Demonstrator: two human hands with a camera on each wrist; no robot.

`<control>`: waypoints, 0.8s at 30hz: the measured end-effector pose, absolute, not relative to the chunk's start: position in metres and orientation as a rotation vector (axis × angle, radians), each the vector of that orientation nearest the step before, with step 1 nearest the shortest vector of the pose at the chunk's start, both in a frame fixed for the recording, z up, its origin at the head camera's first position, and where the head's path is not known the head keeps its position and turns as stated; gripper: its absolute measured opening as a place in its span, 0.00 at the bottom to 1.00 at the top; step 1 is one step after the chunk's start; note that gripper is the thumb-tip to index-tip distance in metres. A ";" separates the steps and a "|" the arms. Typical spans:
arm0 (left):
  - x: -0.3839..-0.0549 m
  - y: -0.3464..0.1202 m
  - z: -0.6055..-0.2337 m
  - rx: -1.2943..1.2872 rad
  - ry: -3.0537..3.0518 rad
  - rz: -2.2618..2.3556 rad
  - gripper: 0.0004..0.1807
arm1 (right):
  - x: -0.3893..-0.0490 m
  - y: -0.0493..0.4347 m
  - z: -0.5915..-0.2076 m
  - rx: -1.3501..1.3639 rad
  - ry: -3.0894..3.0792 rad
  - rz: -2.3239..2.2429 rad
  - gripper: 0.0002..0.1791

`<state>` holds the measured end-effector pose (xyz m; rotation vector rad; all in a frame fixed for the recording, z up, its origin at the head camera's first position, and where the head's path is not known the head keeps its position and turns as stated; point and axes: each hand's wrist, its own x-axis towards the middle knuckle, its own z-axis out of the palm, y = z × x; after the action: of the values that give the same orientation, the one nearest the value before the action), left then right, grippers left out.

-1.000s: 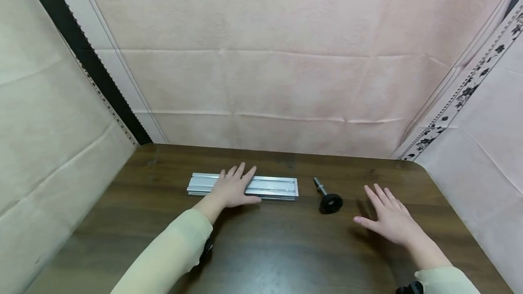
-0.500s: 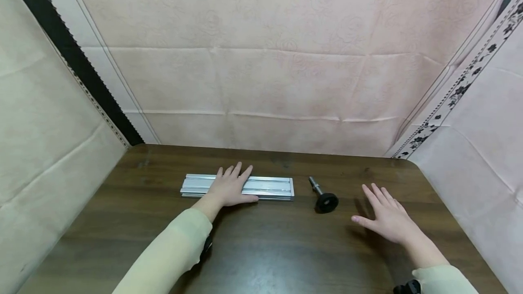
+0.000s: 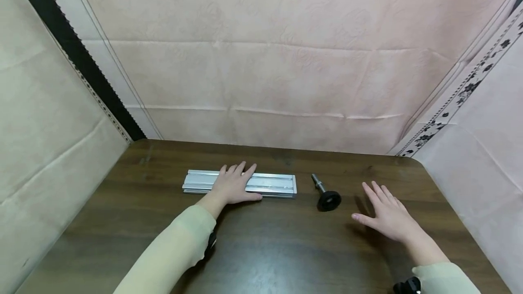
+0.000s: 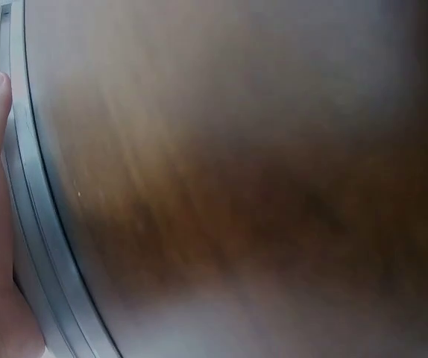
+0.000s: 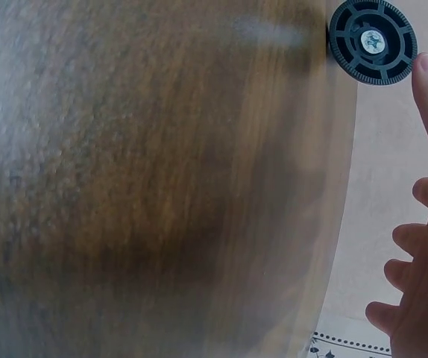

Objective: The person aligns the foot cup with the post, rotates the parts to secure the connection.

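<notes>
A silver aluminium profile (image 3: 271,184) with long grooves lies crosswise on the brown table. My left hand (image 3: 234,186) rests across its middle, fingers straight and spread, thumb pointing right along its near side. In the left wrist view the thumb lies by the grooved edge of the profile (image 4: 46,231). To the right of the profile lies a levelling foot (image 3: 328,200) with a black round base and a threaded metal stem. My right hand (image 3: 388,214) is spread over the table, right of the foot, holding nothing. The right wrist view shows the ribbed underside of the foot (image 5: 373,42) and its central screw.
The dark wood table (image 3: 261,244) has rounded far corners. Pale cloth hangs behind it (image 3: 261,80) and at both sides, with a black strip (image 3: 81,58) at left and a floral border (image 3: 445,112) at right.
The head view shifts slightly. Both hands, the profile and the levelling foot keep their places on the table.
</notes>
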<state>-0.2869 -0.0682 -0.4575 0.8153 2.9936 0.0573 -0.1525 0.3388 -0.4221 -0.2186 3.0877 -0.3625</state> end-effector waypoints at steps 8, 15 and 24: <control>-0.288 -0.062 -0.451 0.810 3.006 0.023 0.54 | -0.154 0.339 -0.415 -0.218 3.081 -0.348 0.54; -0.289 -0.061 -0.453 0.830 3.018 0.029 0.52 | -0.156 0.337 -0.417 -0.224 3.076 -0.350 0.54; -0.285 -0.067 -0.455 0.821 3.013 0.057 0.51 | -0.154 0.334 -0.418 -0.233 3.068 -0.362 0.53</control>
<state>-0.2854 -0.0670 -0.4553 0.8210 3.0125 0.0570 -0.1541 0.3342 -0.4181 -0.2329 3.0684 -0.3624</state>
